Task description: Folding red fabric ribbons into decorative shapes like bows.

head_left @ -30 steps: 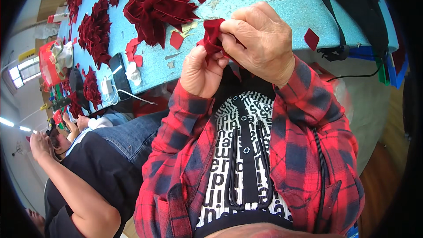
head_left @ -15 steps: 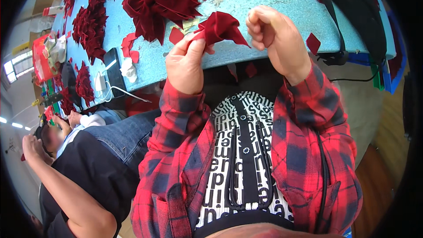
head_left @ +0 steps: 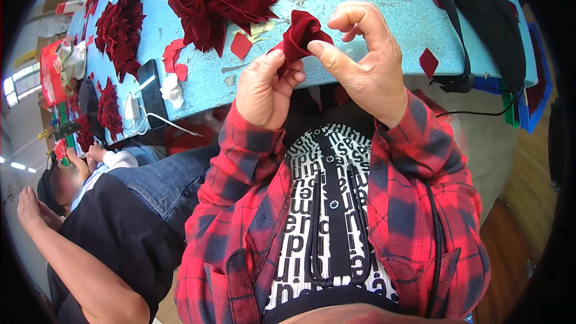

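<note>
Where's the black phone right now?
In the head view, the black phone lies left of centre near the edge of the blue table, between a white charger block and a crumpled white wad.

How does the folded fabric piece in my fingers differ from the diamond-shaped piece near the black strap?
The folded piece is curled into a raised, layered shape, while the diamond-shaped piece looks flat. The folded piece is held up by the left hand, with the right hand close by; the diamond-shaped piece lies on the blue table, untouched. Both are dark red.
</note>
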`<state>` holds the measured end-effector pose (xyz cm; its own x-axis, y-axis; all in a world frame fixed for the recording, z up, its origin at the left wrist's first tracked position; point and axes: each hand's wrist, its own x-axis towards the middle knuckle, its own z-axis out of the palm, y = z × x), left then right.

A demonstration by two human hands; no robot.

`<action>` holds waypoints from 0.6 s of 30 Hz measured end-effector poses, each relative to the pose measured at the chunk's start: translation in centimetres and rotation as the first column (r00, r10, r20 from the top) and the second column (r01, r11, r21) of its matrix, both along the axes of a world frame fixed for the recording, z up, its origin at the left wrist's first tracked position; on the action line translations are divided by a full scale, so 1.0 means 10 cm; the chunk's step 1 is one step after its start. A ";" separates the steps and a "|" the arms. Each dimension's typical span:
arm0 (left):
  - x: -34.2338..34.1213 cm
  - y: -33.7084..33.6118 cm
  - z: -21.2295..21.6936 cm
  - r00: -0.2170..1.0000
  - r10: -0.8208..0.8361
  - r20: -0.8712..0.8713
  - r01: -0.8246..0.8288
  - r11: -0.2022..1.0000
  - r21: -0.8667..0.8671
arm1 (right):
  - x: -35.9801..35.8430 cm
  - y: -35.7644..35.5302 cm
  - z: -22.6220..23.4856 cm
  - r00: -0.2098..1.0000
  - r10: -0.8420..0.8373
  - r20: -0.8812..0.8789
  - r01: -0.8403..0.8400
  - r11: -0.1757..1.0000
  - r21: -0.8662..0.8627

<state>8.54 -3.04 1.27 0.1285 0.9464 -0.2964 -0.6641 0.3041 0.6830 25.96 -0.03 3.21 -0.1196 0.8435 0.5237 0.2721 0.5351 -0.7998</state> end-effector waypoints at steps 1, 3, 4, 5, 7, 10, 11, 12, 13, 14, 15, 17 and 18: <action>0.02 -0.01 0.00 1.000 0.003 -0.002 -0.003 1.000 -0.001 | -0.01 0.00 0.01 1.000 -0.007 -0.010 0.007 1.000 -0.028; 0.05 -0.02 0.02 1.000 0.009 -0.006 -0.009 1.000 -0.004 | -0.03 -0.01 0.01 0.999 -0.021 -0.030 0.018 0.996 -0.085; 0.07 -0.02 0.02 1.000 0.007 -0.006 -0.007 1.000 -0.004 | -0.02 0.00 0.02 0.999 -0.022 -0.030 0.020 0.996 -0.085; 0.08 -0.02 0.02 1.000 0.006 -0.020 -0.005 1.000 0.008 | -0.02 0.00 0.02 0.999 -0.002 -0.034 -0.003 0.988 -0.157; 0.10 -0.02 0.02 0.999 0.004 -0.049 -0.002 1.000 0.031 | -0.01 0.01 0.03 0.998 0.037 -0.047 -0.049 0.953 -0.299; 0.06 -0.03 0.00 0.994 0.002 -0.107 0.006 0.997 0.074 | -0.03 0.00 0.06 0.992 0.083 -0.090 -0.112 0.911 -0.396; 0.04 -0.04 -0.01 0.991 0.003 -0.137 0.011 0.995 0.095 | -0.04 -0.01 0.06 0.988 0.106 -0.113 -0.145 0.886 -0.441; 0.01 -0.04 -0.01 0.991 0.006 -0.136 0.007 0.995 0.095 | -0.07 -0.02 0.06 0.988 0.109 -0.113 -0.148 0.885 -0.441; -0.03 -0.04 -0.02 0.981 0.025 -0.195 -0.007 0.996 0.094 | -0.10 -0.03 0.06 0.988 0.107 -0.114 -0.141 0.928 -0.345; -0.08 -0.05 -0.03 0.967 0.044 -0.251 -0.021 0.995 0.093 | -0.13 -0.05 0.06 0.988 0.106 -0.115 -0.132 0.961 -0.245; -0.12 -0.05 -0.03 0.950 0.062 -0.307 -0.036 0.995 0.092 | -0.16 -0.05 0.06 0.988 0.105 -0.117 -0.121 0.982 -0.142; -0.16 -0.06 -0.02 0.939 0.085 -0.332 -0.044 0.991 0.128 | -0.20 -0.01 0.03 0.992 0.120 -0.041 -0.121 0.993 -0.019; -0.18 -0.06 0.00 0.928 0.103 -0.359 -0.046 0.986 0.163 | -0.21 0.02 0.02 0.992 0.119 0.034 -0.122 0.987 0.105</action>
